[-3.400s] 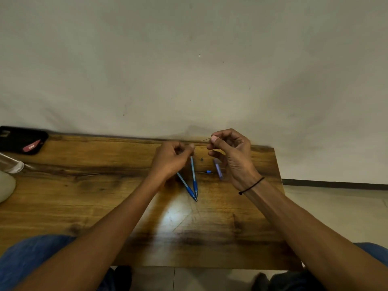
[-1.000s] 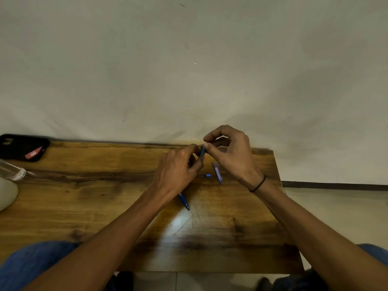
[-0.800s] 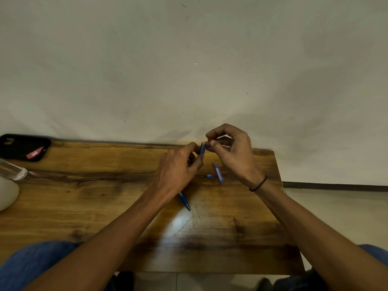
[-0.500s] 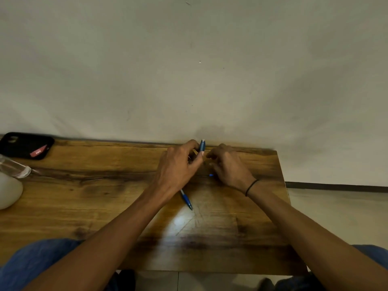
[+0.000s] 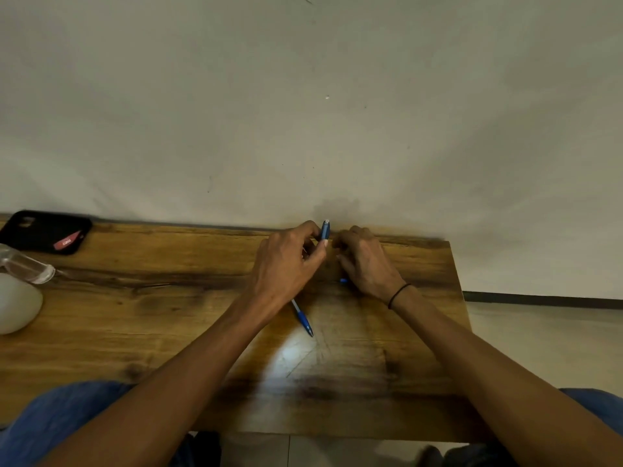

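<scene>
My left hand (image 5: 286, 264) grips a blue pen barrel (image 5: 325, 230) between thumb and fingers, holding it upright near the far edge of the wooden table (image 5: 135, 315). A second blue pen (image 5: 303, 320) lies on the table, its upper end hidden under my left hand. My right hand (image 5: 367, 264) lies palm down on the table just right of the barrel, with its fingers curled. It covers the loose pen pieces there, and only a small blue part (image 5: 343, 280) shows at its near edge. What its fingers hold is hidden.
A black phone (image 5: 47, 230) lies at the far left corner. A clear plastic object (image 5: 27, 264) and a white rounded object (image 5: 17, 301) sit at the left edge. The wall rises right behind the table. My knees are under the front edge.
My right hand has dropped from the top of the barrel down onto the table, covering the purple piece. My left hand keeps the barrel upright in the same place.
</scene>
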Motion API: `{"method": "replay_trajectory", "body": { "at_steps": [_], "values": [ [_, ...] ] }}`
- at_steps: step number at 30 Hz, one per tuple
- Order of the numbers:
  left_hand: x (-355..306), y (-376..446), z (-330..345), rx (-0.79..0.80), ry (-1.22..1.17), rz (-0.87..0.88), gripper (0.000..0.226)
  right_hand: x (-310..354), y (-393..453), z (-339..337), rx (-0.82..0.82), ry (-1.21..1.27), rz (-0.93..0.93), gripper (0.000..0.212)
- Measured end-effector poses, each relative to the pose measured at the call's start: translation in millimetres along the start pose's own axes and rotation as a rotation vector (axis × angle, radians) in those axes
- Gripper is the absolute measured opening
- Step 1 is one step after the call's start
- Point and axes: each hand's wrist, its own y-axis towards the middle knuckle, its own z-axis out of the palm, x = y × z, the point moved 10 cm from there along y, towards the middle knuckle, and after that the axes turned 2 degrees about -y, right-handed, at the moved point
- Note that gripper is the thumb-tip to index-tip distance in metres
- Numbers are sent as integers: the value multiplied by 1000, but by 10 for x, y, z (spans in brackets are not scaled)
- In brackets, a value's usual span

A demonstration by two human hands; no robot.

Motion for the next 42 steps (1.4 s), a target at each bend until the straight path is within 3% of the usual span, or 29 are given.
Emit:
{"method": "replay_trajectory", "body": {
  "at_steps": [4,10,14,23,32,34,38,42],
  "values": [
    [19,10,-25,-5,1,-6,17,133,-10,126,116,-22,-74,40],
    [39,12,-77,-32,10,-12,17,345,-42,148,132,-11,-160,22],
    [43,21,-93,-36,10,-14,16,414,-60,125,140,1,-184,21],
    [117,46,-203,-46,11,-53,14,611,-26,297,154,-57,-268,31],
    [256,133,-638,-188,-26,-111,12,743,48,545,178,-133,-339,54],
    [293,142,-721,-212,-31,-122,15,791,49,548,193,-152,-348,51],
    [318,140,-790,-228,-44,-128,16,948,10,386,27,-248,-438,31],
    [287,127,-734,-206,-35,-117,15,895,-27,547,80,-344,-433,15]
  ]
}}
